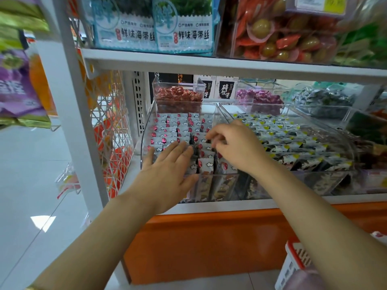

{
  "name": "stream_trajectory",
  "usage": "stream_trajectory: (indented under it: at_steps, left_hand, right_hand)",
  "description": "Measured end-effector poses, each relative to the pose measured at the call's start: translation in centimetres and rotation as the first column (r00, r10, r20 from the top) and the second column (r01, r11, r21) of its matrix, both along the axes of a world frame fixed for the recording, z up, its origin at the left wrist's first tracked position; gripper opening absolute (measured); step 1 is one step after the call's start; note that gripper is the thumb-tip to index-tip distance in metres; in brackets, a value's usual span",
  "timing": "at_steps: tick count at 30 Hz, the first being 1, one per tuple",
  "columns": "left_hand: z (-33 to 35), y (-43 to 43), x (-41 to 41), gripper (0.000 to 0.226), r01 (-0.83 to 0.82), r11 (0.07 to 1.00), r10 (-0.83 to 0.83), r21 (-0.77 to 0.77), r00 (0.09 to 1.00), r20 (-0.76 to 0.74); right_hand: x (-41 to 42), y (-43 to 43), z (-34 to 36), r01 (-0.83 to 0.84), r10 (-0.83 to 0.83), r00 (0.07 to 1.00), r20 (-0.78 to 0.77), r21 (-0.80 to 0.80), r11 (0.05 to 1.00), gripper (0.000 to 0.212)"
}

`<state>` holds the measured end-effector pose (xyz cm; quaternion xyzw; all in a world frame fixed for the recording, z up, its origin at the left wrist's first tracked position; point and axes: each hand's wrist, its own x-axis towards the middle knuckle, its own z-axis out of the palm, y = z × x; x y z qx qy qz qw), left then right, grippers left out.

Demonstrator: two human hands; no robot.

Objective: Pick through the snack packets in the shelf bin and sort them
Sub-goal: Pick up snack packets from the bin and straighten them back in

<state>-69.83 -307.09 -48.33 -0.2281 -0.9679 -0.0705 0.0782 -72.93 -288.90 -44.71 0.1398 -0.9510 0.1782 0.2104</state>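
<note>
A clear plastic shelf bin (144, 130) holds rows of small grey snack packets (167, 130) with red dots and white clouds. My left hand (167, 172) lies flat with straight fingers on the packets at the bin's front left. My right hand (234, 143) reaches in from the right with its fingers curled, pinching at packets near the bin's middle. What exactly it grips is hidden under the fingers.
A second clear bin (303, 143) of grey packets with yellow dots stands to the right. Behind are bins of red (178, 95) and purple (259, 97) sweets. A white shelf board (209, 61) hangs close above. A red and white basket (293, 266) sits at lower right.
</note>
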Motion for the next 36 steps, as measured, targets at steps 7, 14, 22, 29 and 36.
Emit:
stream_trajectory:
  at_steps: [7,14,22,29,36]
  left_hand:
    - [0.4,-0.1,0.1,0.066,-0.007,0.999,0.007,0.033,1.0,0.014]
    - [0.9,-0.2,0.0,0.063,-0.023,0.985,0.022,0.168,1.0,0.008]
    - [0.7,0.7,0.5,0.062,-0.004,0.973,0.007,0.229,1.0,-0.015]
    - [1.2,1.2,0.4,0.056,-0.001,0.941,0.032,0.339,0.996,-0.088]
    - [2.2,2.0,1.0,0.041,0.033,0.804,0.064,0.594,0.988,-0.142]
  right_hand:
    - [-1.7,-1.0,0.3,0.0,-0.015,0.999,0.044,0.321,0.947,0.01]
    - [-0.6,-0.2,1.5,-0.093,0.087,0.988,0.131,0.041,0.995,0.009]
    - [2.6,1.0,1.1,-0.138,0.138,0.99,0.037,0.007,0.99,0.008]
    - [3.9,2.4,1.9,-0.065,-0.027,0.974,-0.227,-0.386,0.92,0.007]
    - [4.7,3.6,1.4,-0.007,-0.123,0.985,-0.119,-0.745,0.667,0.017]
